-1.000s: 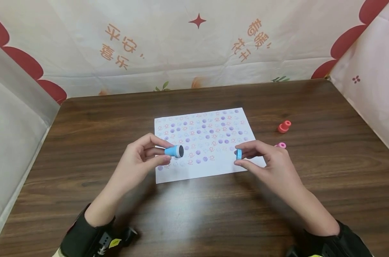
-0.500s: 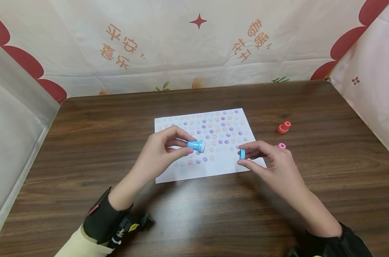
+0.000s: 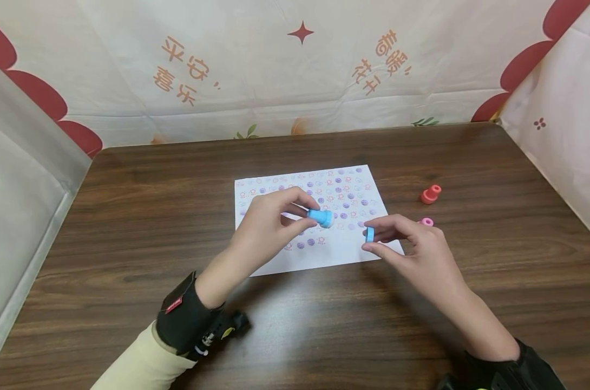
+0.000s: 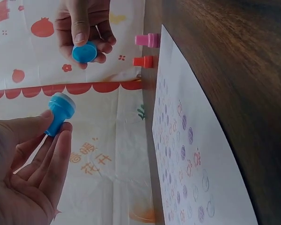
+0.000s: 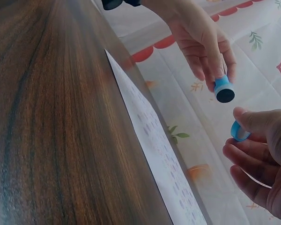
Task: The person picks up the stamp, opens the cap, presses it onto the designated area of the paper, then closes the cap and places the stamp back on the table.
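My left hand point(image 3: 270, 225) pinches a blue self-inking stamp point(image 3: 320, 218) by its narrow handle, above the sheet of paper point(image 3: 275, 262). In the right wrist view the dark round face of the stamp point(image 5: 225, 95) shows, uncovered. A small blue cap point(image 3: 369, 234) sits between thumb and fingertips of my right hand point(image 3: 412, 244), over the paper's right side. The cap's point(image 5: 240, 131) hollow side shows in the right wrist view. A gap separates stamp and cap. Rows of small purple, red and pale blue prints cover much of the paper.
To the right of the paper a red stamp point(image 3: 430, 194) stands on the brown wooden table point(image 3: 129, 227). A pink stamp point(image 3: 426, 221) is partly hidden behind my right hand. A printed cloth point(image 3: 256, 70) hangs behind the table.
My left hand has moved right with the blue stamp, toward the cap, and the stamp's dark face has turned out of the head view. The right hand has shifted slightly right.
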Demonstrator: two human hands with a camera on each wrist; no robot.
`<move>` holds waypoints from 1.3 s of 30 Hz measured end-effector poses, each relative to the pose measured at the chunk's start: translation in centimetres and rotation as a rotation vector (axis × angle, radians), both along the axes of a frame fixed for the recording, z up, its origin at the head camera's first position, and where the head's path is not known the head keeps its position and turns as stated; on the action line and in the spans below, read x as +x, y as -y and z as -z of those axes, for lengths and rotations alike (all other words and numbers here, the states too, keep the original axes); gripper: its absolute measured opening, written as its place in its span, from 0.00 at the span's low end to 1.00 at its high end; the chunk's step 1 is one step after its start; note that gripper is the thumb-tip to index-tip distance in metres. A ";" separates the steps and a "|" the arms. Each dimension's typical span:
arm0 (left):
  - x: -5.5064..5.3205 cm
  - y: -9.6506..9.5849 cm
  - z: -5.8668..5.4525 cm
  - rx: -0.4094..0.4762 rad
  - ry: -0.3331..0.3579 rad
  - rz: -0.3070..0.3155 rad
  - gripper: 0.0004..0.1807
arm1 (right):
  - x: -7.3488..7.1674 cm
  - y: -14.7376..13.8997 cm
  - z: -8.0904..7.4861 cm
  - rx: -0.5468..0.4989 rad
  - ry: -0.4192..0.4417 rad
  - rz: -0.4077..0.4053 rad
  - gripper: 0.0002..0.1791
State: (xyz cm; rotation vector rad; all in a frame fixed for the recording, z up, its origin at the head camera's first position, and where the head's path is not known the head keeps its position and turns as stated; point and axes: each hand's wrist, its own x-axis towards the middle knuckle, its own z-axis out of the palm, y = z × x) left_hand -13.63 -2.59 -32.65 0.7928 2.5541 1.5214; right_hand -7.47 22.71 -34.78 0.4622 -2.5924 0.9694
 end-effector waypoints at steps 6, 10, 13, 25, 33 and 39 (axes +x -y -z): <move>-0.3 -1.0 0.0 -0.078 -0.025 0.011 0.09 | 0.0 -0.2 0.1 0.018 -0.006 0.011 0.20; -0.5 -1.6 0.1 -0.140 -0.041 0.012 0.09 | 0.1 -0.2 0.1 0.011 0.004 0.016 0.20; -0.6 -2.0 0.2 -0.195 -0.058 0.007 0.10 | 0.1 -0.2 0.0 0.002 0.010 0.018 0.20; -0.6 -3.2 0.4 -0.337 -0.094 0.007 0.11 | 0.1 -0.3 0.0 -0.017 0.004 0.013 0.20; -0.7 -3.6 0.8 -0.387 -0.085 -0.001 0.11 | 0.2 -0.4 0.0 -0.002 -0.006 0.010 0.20; -0.7 -3.9 1.1 -0.410 -0.079 0.006 0.11 | 0.2 -0.3 -0.1 -0.016 0.007 0.012 0.19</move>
